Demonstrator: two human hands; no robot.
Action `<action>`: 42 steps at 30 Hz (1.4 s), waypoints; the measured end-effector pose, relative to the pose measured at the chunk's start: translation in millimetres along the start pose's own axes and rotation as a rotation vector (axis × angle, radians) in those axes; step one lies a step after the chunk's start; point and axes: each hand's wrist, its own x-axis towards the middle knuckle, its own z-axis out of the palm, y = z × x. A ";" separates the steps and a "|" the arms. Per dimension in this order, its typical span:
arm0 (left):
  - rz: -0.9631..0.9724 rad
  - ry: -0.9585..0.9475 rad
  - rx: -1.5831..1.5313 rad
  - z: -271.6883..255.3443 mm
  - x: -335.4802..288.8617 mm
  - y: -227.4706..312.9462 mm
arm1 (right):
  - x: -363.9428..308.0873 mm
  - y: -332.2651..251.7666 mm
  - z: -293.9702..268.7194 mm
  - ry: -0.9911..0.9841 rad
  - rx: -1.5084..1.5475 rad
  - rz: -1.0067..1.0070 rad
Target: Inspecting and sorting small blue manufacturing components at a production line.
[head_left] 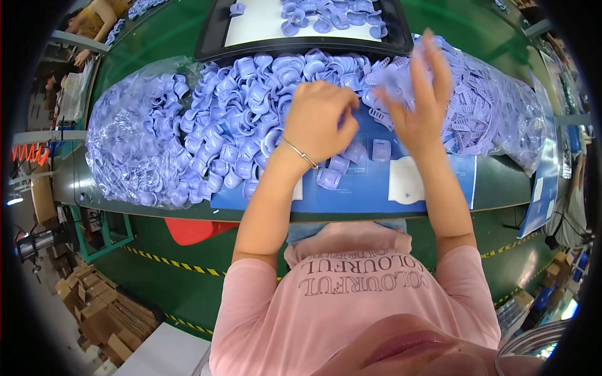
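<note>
My left hand (318, 113) is over the near edge of a big heap of purple curved plastic pieces (251, 94). Its fingers are curled with the thumb close to them, and whatever they may hold is hidden. Farther right, my right hand (423, 103) is raised beside a heap of flat purple slotted straps (480, 94), its fingers spread and partly smeared by motion. A blurred purple piece (394, 78) shows near its thumb; I cannot tell whether they touch. Between my forearms several curved pieces (329, 178) lie on a blue printed sheet (370, 195).
Beyond the heaps stands a black-rimmed tray (301, 45) with more purple pieces on its white base. Clear plastic bags (116, 141) surround the outer parts of both heaps. A red stool (191, 230) shows below the table's near edge. Another person (94, 25) is at far left.
</note>
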 end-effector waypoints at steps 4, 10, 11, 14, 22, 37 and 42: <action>0.052 -0.300 0.067 -0.3 -9.8 6.5 | -16.0 23.5 7.6 -0.290 -0.297 0.233; 0.041 -0.272 0.130 3.7 -8.8 1.8 | -21.0 23.7 1.0 -0.436 -0.176 0.259; 0.045 -0.271 0.131 4.9 -8.3 0.7 | -23.2 25.8 3.0 -0.421 -0.208 0.225; 0.065 -0.262 0.153 6.3 -8.1 -3.3 | -23.6 22.2 5.5 -0.385 -0.186 0.179; -0.050 -0.050 -0.004 6.0 0.1 -0.6 | -10.4 7.0 -3.6 -0.225 0.034 0.126; -0.524 0.182 -1.075 2.9 5.5 3.6 | -18.3 37.5 8.0 -0.620 0.003 0.179; -0.389 0.107 -0.921 10.0 1.3 -8.0 | -28.2 28.0 2.8 -0.462 0.396 0.495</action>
